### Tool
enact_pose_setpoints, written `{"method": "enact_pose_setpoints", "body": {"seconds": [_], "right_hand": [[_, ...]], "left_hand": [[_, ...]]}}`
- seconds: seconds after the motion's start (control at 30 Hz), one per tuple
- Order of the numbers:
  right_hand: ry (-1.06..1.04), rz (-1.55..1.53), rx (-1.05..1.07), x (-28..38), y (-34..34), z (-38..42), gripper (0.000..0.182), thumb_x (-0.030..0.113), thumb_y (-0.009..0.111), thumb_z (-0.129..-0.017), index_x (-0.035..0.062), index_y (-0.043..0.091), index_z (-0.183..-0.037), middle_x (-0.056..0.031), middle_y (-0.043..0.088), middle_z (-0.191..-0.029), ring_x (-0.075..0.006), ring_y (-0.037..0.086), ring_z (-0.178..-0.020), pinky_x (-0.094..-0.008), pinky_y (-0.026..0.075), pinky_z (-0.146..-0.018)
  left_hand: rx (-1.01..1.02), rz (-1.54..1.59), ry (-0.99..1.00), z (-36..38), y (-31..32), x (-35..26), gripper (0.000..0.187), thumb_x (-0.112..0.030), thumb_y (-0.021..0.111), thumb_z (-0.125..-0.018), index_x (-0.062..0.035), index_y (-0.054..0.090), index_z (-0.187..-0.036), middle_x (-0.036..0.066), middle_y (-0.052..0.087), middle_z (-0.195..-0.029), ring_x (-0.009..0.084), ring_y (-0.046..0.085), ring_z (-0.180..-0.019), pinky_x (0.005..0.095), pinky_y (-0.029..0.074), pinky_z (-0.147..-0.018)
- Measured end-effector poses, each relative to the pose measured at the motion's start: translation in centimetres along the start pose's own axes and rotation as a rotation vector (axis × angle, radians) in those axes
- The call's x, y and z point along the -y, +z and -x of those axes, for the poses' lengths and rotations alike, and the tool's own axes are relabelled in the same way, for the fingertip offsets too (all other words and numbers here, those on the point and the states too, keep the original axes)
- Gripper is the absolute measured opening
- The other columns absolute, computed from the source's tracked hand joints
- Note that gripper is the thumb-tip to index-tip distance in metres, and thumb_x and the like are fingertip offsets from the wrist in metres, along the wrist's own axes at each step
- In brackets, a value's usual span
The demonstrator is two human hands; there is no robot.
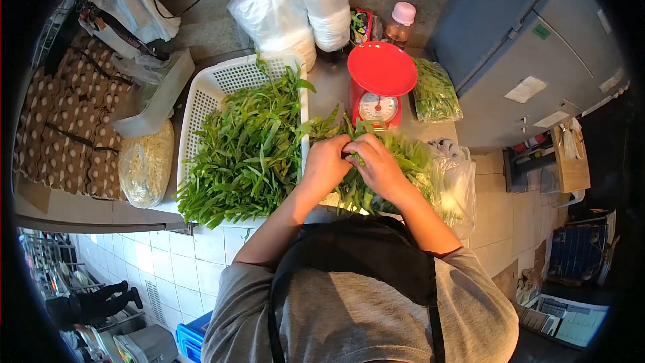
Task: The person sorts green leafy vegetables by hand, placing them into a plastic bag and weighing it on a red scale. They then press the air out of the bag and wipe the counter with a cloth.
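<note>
Nearest the camera: grey shirt and a dark apron, both forearms reaching forward over the counter edge

Left hand [327, 161] and right hand [379, 167] meet knuckle to knuckle over a loose bunch of greens [393, 175] lying on the counter in front of the person. Both hands are closed, fingers curled around stems of that bunch where they touch; the fingertips themselves are hidden, so how tight the pinch is cannot be told

Bunch spills rightward into a clear bag [457, 185], which lies open beside the right wrist

Left of the hands: white basket [205, 97] heaped with more of the same leaves, a few trailing over its rim toward the bunch

Judgement: portioning step, a handful being gathered and squared up before it goes on. Next move likely calls for keeping the stems together in one hand so none slide out, then lifting clear of the bag mouth

Just beyond the hands: red scale [380, 84], pan bare, dial facing the person. A filled bag of greens [435, 91] lies to its right

Farther back: white sacks [295, 10] against the wall, a pink-capped bottle [402, 21]. Far left, egg trays [64, 117] and a bag of noodles [144, 165]
</note>
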State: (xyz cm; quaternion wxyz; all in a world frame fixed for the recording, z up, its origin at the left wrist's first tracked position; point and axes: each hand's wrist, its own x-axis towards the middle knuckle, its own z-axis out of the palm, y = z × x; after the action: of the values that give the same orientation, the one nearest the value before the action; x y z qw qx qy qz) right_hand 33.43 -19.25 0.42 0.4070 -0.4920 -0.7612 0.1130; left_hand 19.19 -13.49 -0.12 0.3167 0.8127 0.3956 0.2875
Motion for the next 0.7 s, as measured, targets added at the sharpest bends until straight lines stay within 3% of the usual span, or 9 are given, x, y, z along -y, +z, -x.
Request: {"method": "enact_pose_setpoints", "body": {"seconds": [0.13,0.23,0.33,0.47,0.5,0.6,0.7], "right_hand": [[-0.031,-0.031,0.083,-0.6,0.0,0.0,0.029,-0.003,0.065,-0.073,0.0035,0.054,-0.099,-0.0146,0.052,-0.091,-0.0347,0.055,-0.085,-0.0396,0.046,-0.075],[0.050,-0.095,0.017,-1.2,0.4,0.1,0.022,-0.001,0.064,-0.077,0.0028,0.053,-0.096,-0.0151,0.053,-0.089,-0.0343,0.055,-0.084,-0.0396,0.046,-0.075],[0.200,-0.089,-0.187,-1.6,-0.2,0.0,0.014,0.003,0.062,-0.082,0.0023,0.051,-0.092,-0.0146,0.054,-0.087,-0.0314,0.056,-0.085,-0.0380,0.045,-0.077],[0.335,-0.629,-0.416,-3.0,-1.5,-0.4,0.011,0.016,0.052,-0.094,0.0047,0.049,-0.096,-0.0083,0.058,-0.092,-0.0206,0.056,-0.088,-0.0346,0.042,-0.084],[0.355,-0.671,-0.442,-3.1,-2.1,-0.4,0.011,0.016,0.051,-0.095,0.0053,0.049,-0.096,-0.0079,0.058,-0.092,-0.0195,0.056,-0.089,-0.0341,0.042,-0.084],[0.408,-0.755,-0.533,-4.0,-3.9,-0.4,0.011,0.017,0.050,-0.096,0.0066,0.047,-0.095,-0.0071,0.058,-0.091,-0.0165,0.055,-0.089,-0.0323,0.042,-0.085],[0.476,-0.802,-0.662,-4.5,-5.1,-0.3,0.010,0.015,0.051,-0.095,0.0073,0.046,-0.093,-0.0069,0.056,-0.085,-0.0159,0.055,-0.082,-0.0311,0.044,-0.082]], "left_hand": [[0.003,-0.057,0.038,0.2,-0.1,0.4,0.018,-0.008,0.070,-0.063,-0.0039,0.057,-0.074,0.018,0.060,-0.070,0.0382,0.059,-0.070,0.0440,0.047,-0.060],[0.039,-0.055,0.003,0.1,0.1,0.6,0.015,-0.012,0.068,-0.065,-0.0059,0.059,-0.076,0.016,0.061,-0.070,0.0356,0.060,-0.067,0.0405,0.046,-0.056],[0.012,-0.061,0.017,0.5,0.6,0.7,0.015,-0.018,0.068,-0.069,-0.0080,0.061,-0.078,0.014,0.062,-0.069,0.0354,0.061,-0.067,0.0425,0.048,-0.058],[0.182,-0.217,-0.086,0.9,1.5,2.0,0.015,-0.023,0.065,-0.074,-0.0111,0.064,-0.083,0.013,0.064,-0.073,0.0339,0.063,-0.072,0.0441,0.049,-0.063],[0.235,-0.377,-0.063,1.0,1.6,1.8,0.015,-0.022,0.065,-0.075,-0.0114,0.065,-0.084,0.014,0.064,-0.076,0.0339,0.062,-0.075,0.0444,0.050,-0.064],[0.235,-0.362,0.028,1.9,2.4,4.0,0.014,-0.022,0.065,-0.076,-0.0107,0.065,-0.084,0.015,0.063,-0.074,0.0346,0.062,-0.073,0.0453,0.050,-0.063],[0.214,-0.302,0.037,2.3,-0.8,2.0,0.020,-0.019,0.065,-0.077,-0.0096,0.066,-0.095,0.016,0.064,-0.088,0.0331,0.062,-0.085,0.0430,0.050,-0.073]]}}
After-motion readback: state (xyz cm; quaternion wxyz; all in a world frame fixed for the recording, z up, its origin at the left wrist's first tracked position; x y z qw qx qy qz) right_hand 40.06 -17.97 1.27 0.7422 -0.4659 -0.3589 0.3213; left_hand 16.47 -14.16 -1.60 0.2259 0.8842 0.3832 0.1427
